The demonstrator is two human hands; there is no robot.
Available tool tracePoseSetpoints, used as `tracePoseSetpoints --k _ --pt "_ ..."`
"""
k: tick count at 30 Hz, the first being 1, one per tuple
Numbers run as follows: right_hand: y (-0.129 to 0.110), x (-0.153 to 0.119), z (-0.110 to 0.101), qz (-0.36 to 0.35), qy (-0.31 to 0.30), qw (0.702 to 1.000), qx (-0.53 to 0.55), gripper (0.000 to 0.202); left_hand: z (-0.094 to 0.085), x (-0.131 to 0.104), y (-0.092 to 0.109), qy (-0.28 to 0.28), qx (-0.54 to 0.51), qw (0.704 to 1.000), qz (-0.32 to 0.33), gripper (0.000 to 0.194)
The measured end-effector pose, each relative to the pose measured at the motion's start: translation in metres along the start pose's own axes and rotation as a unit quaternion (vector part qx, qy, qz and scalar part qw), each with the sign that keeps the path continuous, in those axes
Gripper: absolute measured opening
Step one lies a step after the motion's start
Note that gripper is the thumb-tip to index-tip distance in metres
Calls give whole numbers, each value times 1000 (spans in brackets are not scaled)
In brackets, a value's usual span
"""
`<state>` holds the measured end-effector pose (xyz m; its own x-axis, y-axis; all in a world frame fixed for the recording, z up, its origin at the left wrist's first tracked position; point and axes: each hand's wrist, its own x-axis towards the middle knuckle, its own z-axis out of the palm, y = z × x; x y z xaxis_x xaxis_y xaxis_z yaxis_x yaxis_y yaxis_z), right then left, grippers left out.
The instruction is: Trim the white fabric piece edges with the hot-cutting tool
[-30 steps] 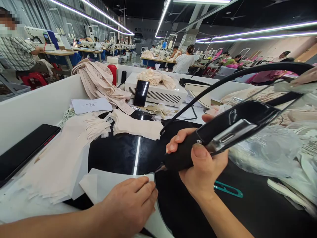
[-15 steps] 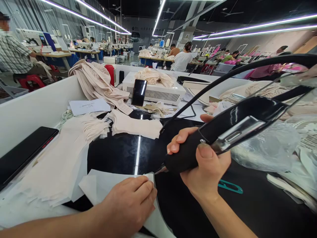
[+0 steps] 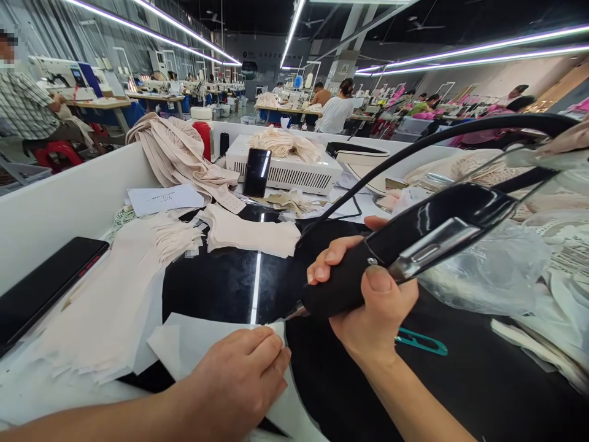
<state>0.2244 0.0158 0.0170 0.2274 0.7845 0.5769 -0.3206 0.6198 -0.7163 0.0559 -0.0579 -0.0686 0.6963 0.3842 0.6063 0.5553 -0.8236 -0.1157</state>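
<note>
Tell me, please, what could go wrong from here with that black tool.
The black tool in the right hand has its metal tip close to the left hand, so a slip might injure that hand. The black cable comes down beside the fabric stack and could perhaps nudge it askew.

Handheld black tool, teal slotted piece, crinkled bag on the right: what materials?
Black tool: probably hard plastic, glossy upper body with sharp highlights; matte front part may be rubber or coated plastic. Its silvery strip looks like polished metal, from the bright sheen.
Teal piece: likely plastic, given its even colour.
Bag: thin plastic film, see-through with shiny creases.
</note>
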Motion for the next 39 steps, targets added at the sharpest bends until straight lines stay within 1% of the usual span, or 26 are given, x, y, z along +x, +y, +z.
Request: tracePoseSetpoints --k 8,12,17,20,23,28,32,34,39 --pt "-6 2 3 16 -2 1000 -2 41 -1 0 0 -7 -7 1000 0 14" --pt "-4 0 3 13 -1 1000 -14 43 0 -1 -1 -8 -10 1000 -4 15" --pt "0 -4 3 11 2 1000 2 48 -2 1 -2 -10 -24 1000 -6 17" --pt "2 -5 4 4 1 1000 15 52 -5 4 -3 6 -29 999 -28 18" --pt "2 -6 4 1 -8 1000 23 50 -8 4 -3 19 -22 999 -34 19" --pt "1 -6 5 -5 -2 1000 18 49 -6 1 -3 -18 2 1000 -21 25" --pt "1 -6 4 -6 -2 1000 3 51 -5 2 -2 -8 -1 999 -33 24" --pt "1 -5 4 -4 -5 1000 -4 52 -7 2 -2 -11 2 999 -36 25" --pt "1 -5 4 3 3 1000 -14 52 -10 2 -3 -22 35 999 -14 24"
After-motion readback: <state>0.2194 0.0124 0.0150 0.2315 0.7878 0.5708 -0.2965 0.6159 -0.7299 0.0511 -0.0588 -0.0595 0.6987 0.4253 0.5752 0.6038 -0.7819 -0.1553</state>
